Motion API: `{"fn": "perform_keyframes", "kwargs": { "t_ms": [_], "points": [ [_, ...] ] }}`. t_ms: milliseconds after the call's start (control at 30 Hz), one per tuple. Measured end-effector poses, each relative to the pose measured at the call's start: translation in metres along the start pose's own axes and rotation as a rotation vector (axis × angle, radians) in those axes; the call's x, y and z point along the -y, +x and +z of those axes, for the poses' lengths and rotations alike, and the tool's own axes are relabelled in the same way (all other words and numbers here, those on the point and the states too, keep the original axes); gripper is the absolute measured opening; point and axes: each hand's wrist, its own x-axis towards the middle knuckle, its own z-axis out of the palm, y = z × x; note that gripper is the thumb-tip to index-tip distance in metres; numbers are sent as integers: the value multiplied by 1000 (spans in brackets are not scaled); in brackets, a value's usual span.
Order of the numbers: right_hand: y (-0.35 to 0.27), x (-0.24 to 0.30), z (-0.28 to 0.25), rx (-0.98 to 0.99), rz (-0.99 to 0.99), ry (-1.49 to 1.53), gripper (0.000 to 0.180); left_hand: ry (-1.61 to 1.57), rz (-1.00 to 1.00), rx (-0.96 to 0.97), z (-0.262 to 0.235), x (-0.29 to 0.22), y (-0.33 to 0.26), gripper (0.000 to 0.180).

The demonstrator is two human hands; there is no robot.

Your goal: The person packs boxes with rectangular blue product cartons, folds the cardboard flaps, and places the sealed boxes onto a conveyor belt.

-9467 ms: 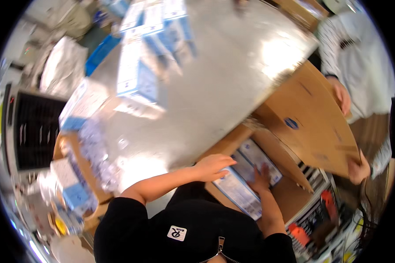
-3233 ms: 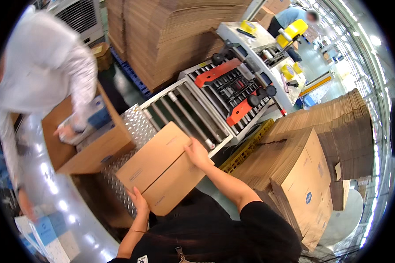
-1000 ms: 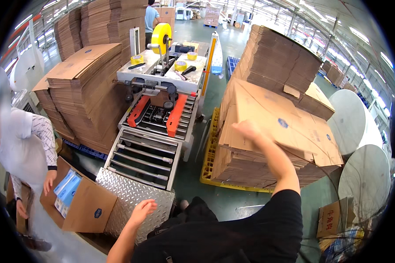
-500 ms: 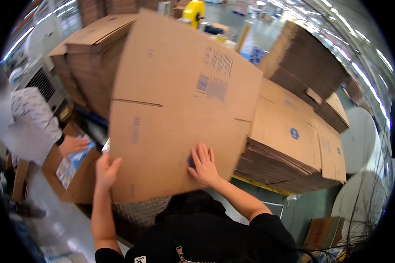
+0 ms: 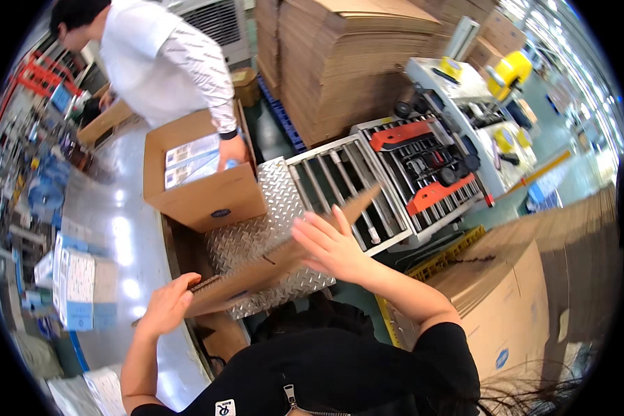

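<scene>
A flattened cardboard box [image 5: 249,279] stands tilted in front of me, seen nearly edge-on above a diamond-plate metal platform [image 5: 284,186]. My left hand [image 5: 166,305] is closed round its left end, thumb and fingers at the edge. My right hand [image 5: 333,248] lies against its right part with fingers stretched out and together, not wrapped round it. The board's far face is mostly hidden. Just beyond it, an open carton [image 5: 211,208] holds white-and-blue packages [image 5: 187,161], with a co-worker's hand [image 5: 233,152] inside.
A co-worker [image 5: 166,62] stands at the far left by a shiny metal table [image 5: 111,215]. A roller conveyor [image 5: 340,184] adjoins the platform, with an orange-and-black machine [image 5: 430,163] beyond. Stacks of flattened boxes stand at the back [image 5: 353,76] and right [image 5: 506,298].
The flattened box has swung down from facing me broadly to nearly edge-on, held in my left hand. My view has turned left, showing the co-worker, carton and conveyor more fully.
</scene>
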Motion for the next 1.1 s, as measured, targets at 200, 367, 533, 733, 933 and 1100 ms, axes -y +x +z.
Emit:
{"fn": "perform_keyframes", "kwargs": {
  "t_ms": [200, 367, 533, 733, 933, 1100],
  "points": [
    [-51, -1, -30, -85, -184, 210, 32, -25, -63, -208, 11, -4, 3, 30],
    [-21, -28, -21, -103, -268, 504, 30, 413, -300, -146, 0, 25, -23, 41],
    [56, 22, 15, -58, -514, 1028, 33, 637, -498, -119, -60, 76, -13, 33],
    [63, 98, 147, 716, -527, 638, 29, -252, -55, 798, 34, 75, -35, 77],
    [143, 72, 81, -27, -614, 84, 33, 258, 485, 580, 23, 96, -54, 91],
    [159, 38, 56, 569, 247, 104, 61, -392, -301, -482, 58, 167, -1, 125]
  ]
}}
